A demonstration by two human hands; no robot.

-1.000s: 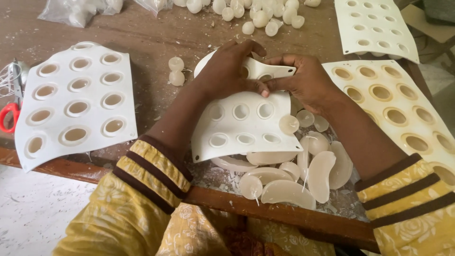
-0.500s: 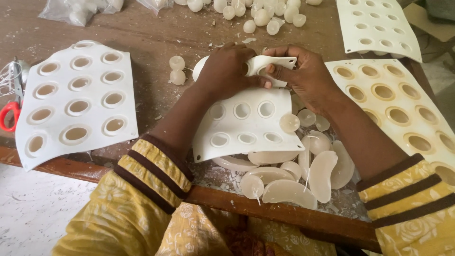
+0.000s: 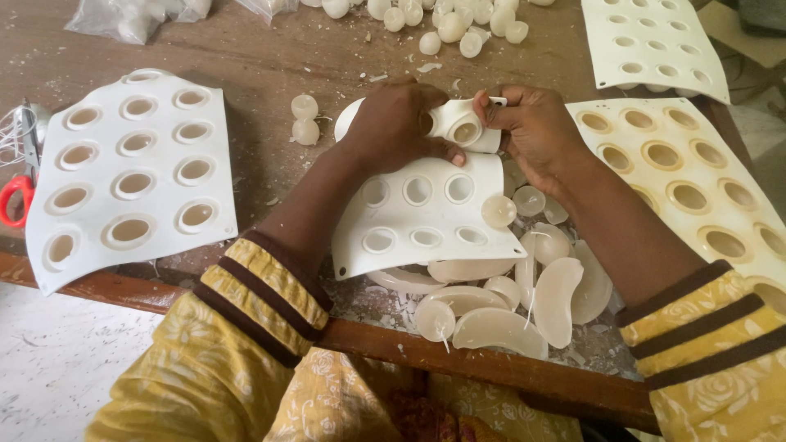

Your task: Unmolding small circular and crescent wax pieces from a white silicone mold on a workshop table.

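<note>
Left hand [image 3: 401, 123]: curled over the far edge of the white mould sheet [image 3: 422, 217], bending it upward.
Right hand [image 3: 532, 131]: fingers pinched on the same folded edge.
Mould sheet: on the wooden table [image 3: 270, 57], between two other trays.
Loose wax ball [image 3: 498, 211]: resting on the sheet.

light: soft, even daylight | shadows: faint | glare: none | focus: sharp | edges: slightly bowed

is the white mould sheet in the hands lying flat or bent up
Bent up. The white mould sheet has its far edge curled upward, where the left hand and right hand grip it; the near part rests flat.
</note>
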